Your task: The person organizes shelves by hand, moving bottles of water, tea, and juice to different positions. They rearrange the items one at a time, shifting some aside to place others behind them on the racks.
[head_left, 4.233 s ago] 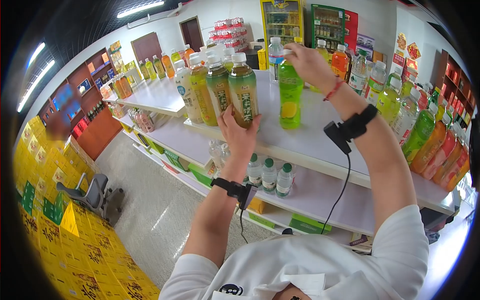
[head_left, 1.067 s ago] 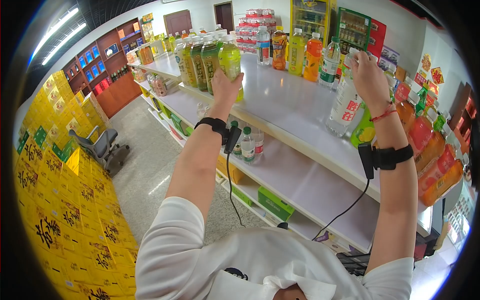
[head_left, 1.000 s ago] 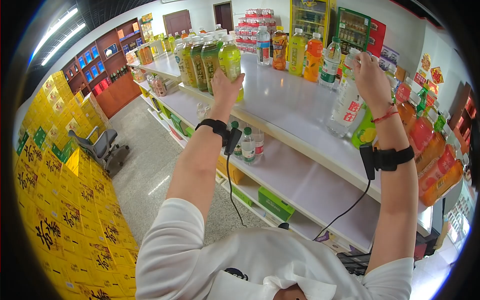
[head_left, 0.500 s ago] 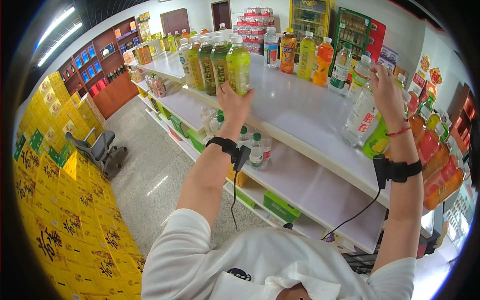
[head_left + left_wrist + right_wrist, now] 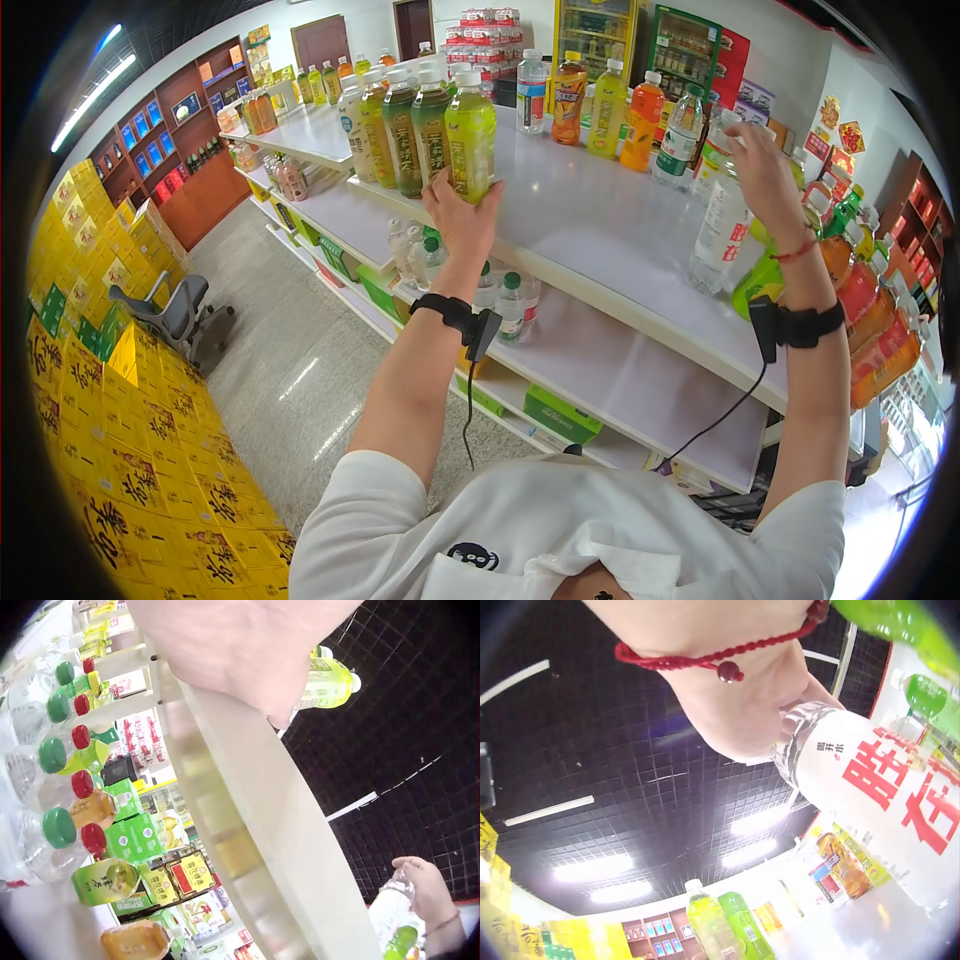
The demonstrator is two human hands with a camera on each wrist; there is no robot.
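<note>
In the head view my left hand (image 5: 463, 215) holds the lower part of a yellow-green drink bottle (image 5: 471, 130), thumb on its right side. This bottle stands at the near end of a row with brown-green tea bottles (image 5: 402, 130). To the right, my right hand (image 5: 768, 185) is curled at the top of a clear water bottle (image 5: 718, 235) with a white label and red characters. The hand hides its cap. In the right wrist view the neck of the water bottle (image 5: 870, 772) runs up into my palm. A green lemon-drink bottle (image 5: 757, 283) stands beside it, partly behind my forearm.
Along the far edge of the white shelf top (image 5: 590, 230) stand an orange drink bottle (image 5: 641, 125) and several others. More bottles crowd the right end, including an orange-red one (image 5: 885, 350). Green-capped water bottles (image 5: 511, 305) occupy the shelf below. Yellow cartons (image 5: 150, 440) are stacked at left.
Earlier my left hand held a brown-green tea bottle and my right the lemon-drink bottle's cap. Now the left holds the yellow-green bottle; the right has moved rightward to the water bottle.
</note>
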